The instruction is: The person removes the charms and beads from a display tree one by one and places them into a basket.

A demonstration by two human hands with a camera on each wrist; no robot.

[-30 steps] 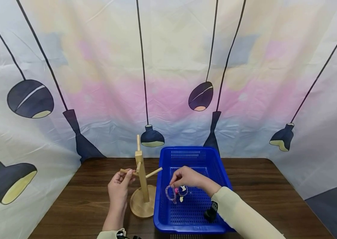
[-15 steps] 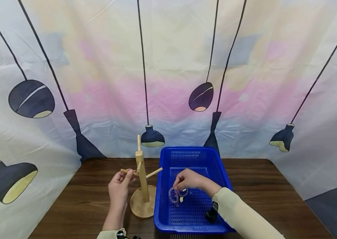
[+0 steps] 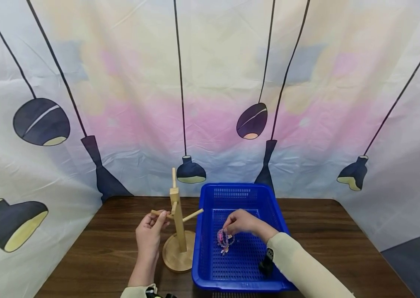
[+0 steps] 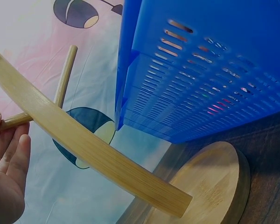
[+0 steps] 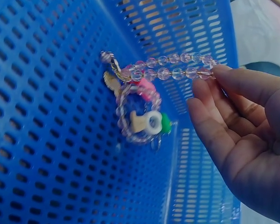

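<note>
My right hand point(image 3: 242, 222) is inside the blue plastic basket point(image 3: 245, 284), pinching a bracelet point(image 5: 176, 73) of clear pinkish beads between thumb and fingers. The bracelet hangs as a narrow loop, with a small gold leaf-shaped charm point(image 5: 111, 82) near its low end. Below it on the basket floor lies a second beaded bracelet point(image 5: 122, 125) with pink, white and green charms; whether the two touch I cannot tell. To the left, my left hand point(image 3: 148, 236) holds one peg point(image 4: 14, 121) of a wooden stand point(image 3: 180, 227) with thumb and fingers.
The stand's round base point(image 3: 172, 258) rests on the dark wooden table point(image 3: 325, 240), close to the basket's left wall. Other pegs point(image 3: 192, 215) stick out from its post, one toward the basket rim. A curtain printed with lamps point(image 3: 139, 103) hangs behind the table.
My right hand has shifted a little to the right with the bracelet, which now hangs in front of the one on the basket floor. The left hand stays on the peg.
</note>
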